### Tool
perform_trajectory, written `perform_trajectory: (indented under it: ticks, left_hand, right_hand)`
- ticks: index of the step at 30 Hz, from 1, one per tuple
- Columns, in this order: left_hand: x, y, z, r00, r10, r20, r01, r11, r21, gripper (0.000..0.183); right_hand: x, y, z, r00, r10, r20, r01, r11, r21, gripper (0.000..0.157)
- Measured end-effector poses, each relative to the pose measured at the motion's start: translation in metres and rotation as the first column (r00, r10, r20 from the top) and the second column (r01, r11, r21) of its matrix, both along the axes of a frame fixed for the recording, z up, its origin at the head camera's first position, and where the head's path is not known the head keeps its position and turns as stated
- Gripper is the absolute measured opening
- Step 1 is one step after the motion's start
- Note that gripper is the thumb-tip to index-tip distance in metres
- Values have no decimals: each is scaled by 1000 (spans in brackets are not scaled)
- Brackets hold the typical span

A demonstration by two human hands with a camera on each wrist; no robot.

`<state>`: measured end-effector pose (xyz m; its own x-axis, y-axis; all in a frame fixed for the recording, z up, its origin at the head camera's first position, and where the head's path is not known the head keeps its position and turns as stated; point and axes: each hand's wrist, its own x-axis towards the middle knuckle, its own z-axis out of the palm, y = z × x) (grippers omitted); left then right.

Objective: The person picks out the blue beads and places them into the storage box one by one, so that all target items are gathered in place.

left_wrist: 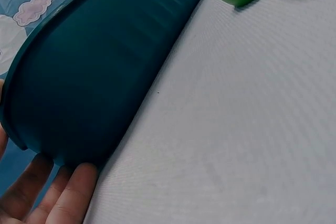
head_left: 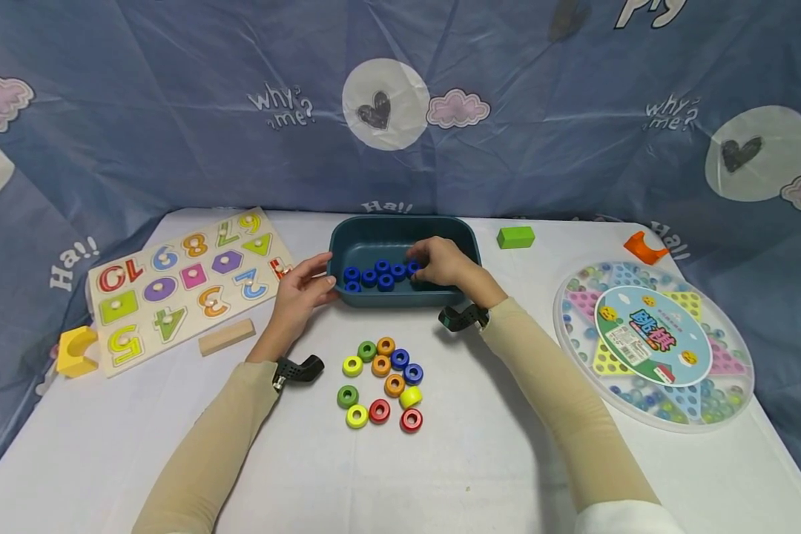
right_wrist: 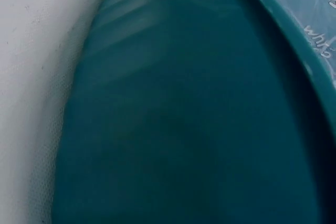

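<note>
A dark teal tub (head_left: 410, 298) stands at the back middle of the table, with several blue ring-shaped beads (head_left: 386, 282) gathered in its left half. My left hand (head_left: 302, 289) rests its fingertips against the outside of the tub's left end. In the left wrist view, fingers (left_wrist: 73, 195) touch that wall low down. Reaching over the front rim, my right hand (head_left: 443, 263) pinches a blue bead (head_left: 413, 268) at the right of the group, partly covered by the fingers. The right wrist view shows only the tub's outer wall (right_wrist: 173, 103), not the hand.
Loose green, yellow, orange, blue and red beads (head_left: 380, 411) lie in front of the tub. To the left are a number puzzle board (head_left: 193, 278), a wooden block (head_left: 227, 337) and a yellow arch block (head_left: 76, 352). A green block (head_left: 515, 237), orange piece (head_left: 644, 248) and round marble game (head_left: 654, 345) are right.
</note>
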<state>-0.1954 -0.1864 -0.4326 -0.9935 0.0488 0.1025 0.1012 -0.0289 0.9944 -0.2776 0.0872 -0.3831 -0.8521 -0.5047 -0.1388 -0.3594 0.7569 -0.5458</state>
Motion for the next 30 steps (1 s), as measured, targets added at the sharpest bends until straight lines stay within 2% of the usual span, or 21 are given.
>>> perform_trajectory:
  ticks: [4, 7, 12, 15, 18, 22, 26, 30]
  left_hand:
    - [0, 0, 0, 1000, -2, 1, 2, 1000, -9, 46]
    - [0, 0, 0, 1000, -3, -4, 3, 1000, -8, 46]
    - [1, 0, 1, 1000, -7, 1, 7, 1000, 0, 47]
    - [1, -1, 2, 1000, 2, 2, -2, 1000, -5, 47]
    - [-1, -2, 3, 1000, 15, -2, -15, 1000, -5, 47]
    - [-2, -3, 2, 1000, 16, -13, -16, 1000, -4, 47]
    - [0, -2, 0, 1000, 5, -20, -6, 1000, -24, 48]
    - [1, -1, 0, 1000, 1, -21, -2, 1000, -29, 48]
  right_hand:
    - [3, 4, 6, 998, 4, -55, -6, 999, -31, 45]
    - [14, 9, 16, 992, 14, -124, -27, 994, -103, 44]
    - [53, 14, 33, 972, 92, -216, -149, 953, -265, 32]
    - [78, 13, 33, 953, 178, -243, -247, 925, -290, 25]
    - [94, 10, 26, 940, 268, -211, -317, 916, -247, 22]
    - [104, 7, 8, 928, 359, -100, -371, 914, -162, 22]
    - [108, 5, -6, 925, 381, -11, -379, 918, -117, 25]
    - [111, 3, -14, 928, 373, -2, -371, 922, -110, 27]
